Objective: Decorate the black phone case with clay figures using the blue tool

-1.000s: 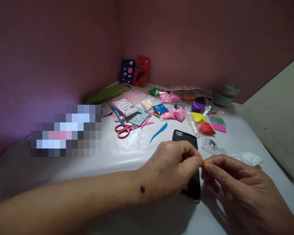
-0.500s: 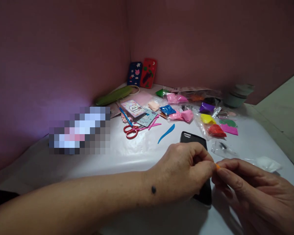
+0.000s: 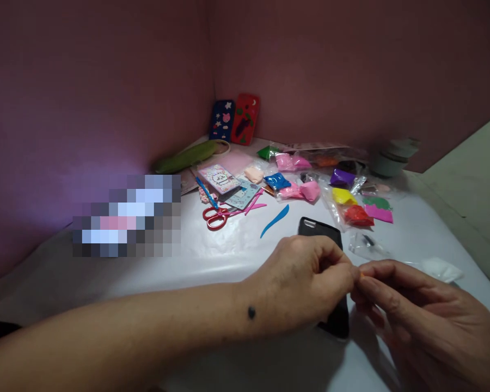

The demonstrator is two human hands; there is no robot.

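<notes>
A small piece of orange clay (image 3: 362, 275) is pinched between the fingertips of both hands, and little of it shows. My left hand (image 3: 310, 280) is closed, its thumb and index finger pressed together against the clay from the left. From the other side my right hand (image 3: 420, 316) grips it between thumb and index finger. Below the left hand lies a black phone case (image 3: 338, 321), partly covered by that hand. A blue plastic modelling knife (image 3: 275, 220) rests beyond the left hand, beside red-handled scissors (image 3: 216, 218).
Packets of coloured clay, among them a yellow one (image 3: 343, 196) and a red one (image 3: 358, 216), spread over the back right. Two decorated phone cases, one blue (image 3: 222, 121) and one red (image 3: 245, 120), lean in the corner. A white packet (image 3: 443, 269) lies beyond the right hand.
The whole view has shifted slightly, so everything sits a little further left and up. Less of the orange clay shows between the fingertips.
</notes>
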